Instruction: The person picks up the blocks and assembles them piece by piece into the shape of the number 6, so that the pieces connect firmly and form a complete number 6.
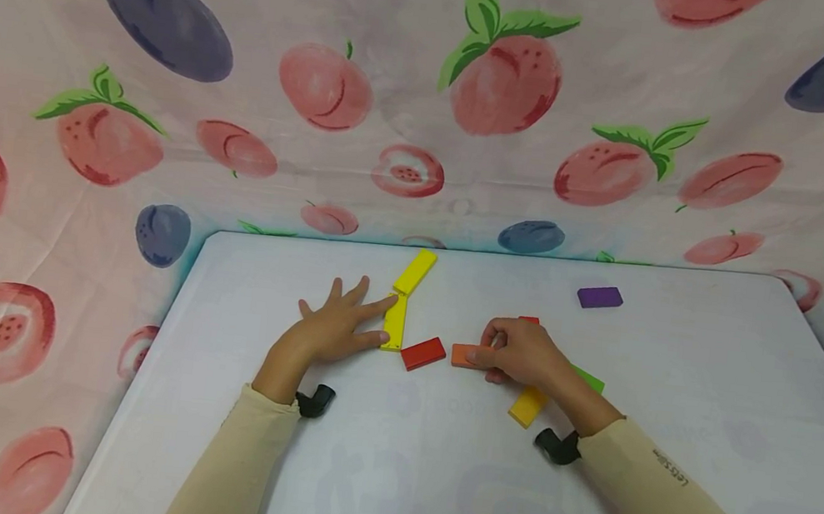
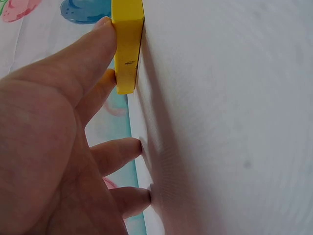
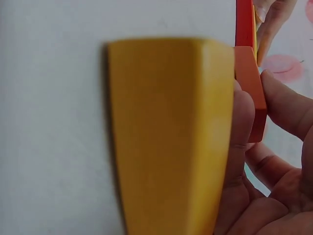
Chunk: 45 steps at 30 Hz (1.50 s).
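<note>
My left hand (image 1: 329, 328) lies on the white table with fingers spread. Its thumb and index fingertips touch a yellow block (image 1: 394, 324); in the left wrist view they rest on the block's side (image 2: 128, 54). Another yellow block (image 1: 415, 271) adjoins its far end at an angle. Just right of its near end a red block (image 1: 423, 354) lies slanted. My right hand (image 1: 522, 354) pinches an orange block (image 1: 462, 356) between thumb and fingers, a short gap to the right of the red one. The right wrist view shows this orange block (image 3: 250, 88) too.
Around the right hand lie an amber block (image 1: 528, 407), a green block (image 1: 589, 379) partly under the forearm, and a mostly hidden red block (image 1: 529, 320). A purple block (image 1: 599, 298) is at the far right. Fruit-printed cloth (image 1: 415, 81) hangs behind the table (image 1: 419, 476).
</note>
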Each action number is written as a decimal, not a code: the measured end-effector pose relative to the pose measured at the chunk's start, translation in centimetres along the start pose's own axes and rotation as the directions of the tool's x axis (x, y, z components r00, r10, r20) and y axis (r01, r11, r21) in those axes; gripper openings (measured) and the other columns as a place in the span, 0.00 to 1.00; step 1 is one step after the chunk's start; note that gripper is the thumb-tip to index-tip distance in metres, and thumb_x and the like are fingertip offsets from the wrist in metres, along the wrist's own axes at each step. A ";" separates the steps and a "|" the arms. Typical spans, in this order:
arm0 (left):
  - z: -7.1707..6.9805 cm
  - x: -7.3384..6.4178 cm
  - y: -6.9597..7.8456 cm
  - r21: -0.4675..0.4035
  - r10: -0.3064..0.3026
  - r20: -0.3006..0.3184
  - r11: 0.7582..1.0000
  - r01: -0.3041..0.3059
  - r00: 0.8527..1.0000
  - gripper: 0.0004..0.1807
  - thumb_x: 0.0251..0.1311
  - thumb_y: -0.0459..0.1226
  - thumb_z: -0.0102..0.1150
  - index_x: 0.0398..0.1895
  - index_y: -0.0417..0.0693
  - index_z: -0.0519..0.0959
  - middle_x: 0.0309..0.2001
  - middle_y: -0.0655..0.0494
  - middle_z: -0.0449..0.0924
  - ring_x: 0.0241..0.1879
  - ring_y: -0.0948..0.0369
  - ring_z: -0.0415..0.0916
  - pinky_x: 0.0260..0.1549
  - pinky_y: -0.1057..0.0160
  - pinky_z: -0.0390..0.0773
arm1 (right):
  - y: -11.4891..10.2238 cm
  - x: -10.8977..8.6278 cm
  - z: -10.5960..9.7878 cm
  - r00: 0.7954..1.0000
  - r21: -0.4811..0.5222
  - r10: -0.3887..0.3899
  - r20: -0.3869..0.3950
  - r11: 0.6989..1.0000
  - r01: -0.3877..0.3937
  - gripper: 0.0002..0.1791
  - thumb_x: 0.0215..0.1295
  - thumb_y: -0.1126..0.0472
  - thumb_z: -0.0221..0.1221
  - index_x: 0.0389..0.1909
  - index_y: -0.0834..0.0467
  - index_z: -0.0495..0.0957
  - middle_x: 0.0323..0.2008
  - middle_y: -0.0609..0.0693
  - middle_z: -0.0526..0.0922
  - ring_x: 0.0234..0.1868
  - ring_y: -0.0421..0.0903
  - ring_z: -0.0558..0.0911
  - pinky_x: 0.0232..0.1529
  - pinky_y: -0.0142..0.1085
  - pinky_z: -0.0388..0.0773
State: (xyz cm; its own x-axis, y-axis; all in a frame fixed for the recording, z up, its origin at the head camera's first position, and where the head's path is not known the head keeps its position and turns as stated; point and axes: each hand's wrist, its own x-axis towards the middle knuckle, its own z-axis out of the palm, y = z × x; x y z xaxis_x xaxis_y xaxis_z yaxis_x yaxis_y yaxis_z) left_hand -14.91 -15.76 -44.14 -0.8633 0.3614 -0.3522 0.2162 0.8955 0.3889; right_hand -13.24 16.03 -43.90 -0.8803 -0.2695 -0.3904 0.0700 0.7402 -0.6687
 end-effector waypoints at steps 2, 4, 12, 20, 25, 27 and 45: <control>0.0 0.0 -0.1 0.001 0.001 0.000 1.000 -0.001 1.000 0.37 0.67 0.62 0.56 0.78 0.81 0.56 0.84 0.50 0.40 0.81 0.34 0.28 0.61 0.13 0.35 | 0.0 0.1 0.0 1.000 -0.008 -0.003 0.011 1.000 0.003 0.17 0.64 0.46 0.69 0.38 0.56 0.80 0.25 0.50 0.81 0.23 0.44 0.84 0.33 0.37 0.72; 0.0 0.0 -0.1 0.002 0.001 0.001 1.000 -0.001 1.000 0.37 0.67 0.62 0.56 0.78 0.81 0.56 0.84 0.50 0.40 0.81 0.34 0.28 0.61 0.13 0.35 | 0.0 0.1 0.0 1.000 -0.009 0.000 0.023 1.000 0.000 0.17 0.64 0.46 0.69 0.38 0.56 0.80 0.24 0.50 0.81 0.23 0.44 0.83 0.33 0.37 0.72; -0.1 0.0 0.1 0.006 -0.002 0.003 1.000 0.002 1.000 0.37 0.67 0.62 0.56 0.78 0.81 0.56 0.84 0.50 0.40 0.81 0.35 0.28 0.61 0.13 0.35 | 0.0 0.4 -0.2 0.996 0.010 0.030 0.082 0.999 -0.031 0.17 0.66 0.46 0.67 0.36 0.58 0.82 0.22 0.49 0.83 0.25 0.44 0.84 0.35 0.34 0.78; -0.2 -0.1 0.1 0.000 0.002 0.006 1.000 -0.002 1.000 0.37 0.67 0.61 0.56 0.78 0.82 0.56 0.84 0.50 0.40 0.81 0.35 0.27 0.61 0.13 0.34 | 0.1 0.5 -0.2 0.995 0.016 0.026 0.099 1.000 -0.027 0.16 0.67 0.47 0.67 0.35 0.57 0.81 0.23 0.49 0.84 0.26 0.43 0.84 0.34 0.34 0.80; -0.2 0.0 0.1 0.000 -0.001 0.007 1.000 0.001 1.000 0.38 0.67 0.61 0.56 0.78 0.81 0.56 0.84 0.50 0.40 0.81 0.35 0.28 0.61 0.13 0.34 | -0.1 0.5 -0.2 0.995 -0.025 0.017 0.101 1.000 -0.015 0.16 0.69 0.47 0.65 0.34 0.57 0.80 0.22 0.49 0.83 0.25 0.44 0.82 0.32 0.34 0.77; -0.2 0.0 0.1 0.004 0.000 0.005 1.000 0.000 1.000 0.38 0.67 0.61 0.56 0.78 0.81 0.56 0.84 0.50 0.40 0.81 0.34 0.28 0.61 0.13 0.34 | -0.2 0.5 -0.1 0.995 -0.041 0.017 0.103 0.999 -0.013 0.15 0.69 0.47 0.64 0.35 0.56 0.80 0.22 0.48 0.83 0.25 0.44 0.81 0.32 0.34 0.76; -0.1 0.0 0.1 0.009 -0.003 0.004 1.000 0.003 1.000 0.38 0.67 0.62 0.56 0.78 0.82 0.56 0.84 0.51 0.40 0.81 0.35 0.27 0.61 0.13 0.34 | -0.6 0.6 -0.1 0.988 -0.085 0.078 0.134 0.994 -0.066 0.16 0.71 0.48 0.61 0.35 0.57 0.77 0.23 0.49 0.83 0.25 0.45 0.81 0.32 0.33 0.75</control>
State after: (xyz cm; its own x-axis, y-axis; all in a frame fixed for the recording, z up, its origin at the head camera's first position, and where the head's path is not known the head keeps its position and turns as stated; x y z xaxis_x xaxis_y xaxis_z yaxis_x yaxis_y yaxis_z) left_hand -14.93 -15.71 -44.03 -0.8624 0.3593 -0.3566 0.2173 0.8990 0.3804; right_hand -13.89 15.43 -43.69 -0.8013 -0.2915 -0.5224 0.0881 0.8062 -0.5850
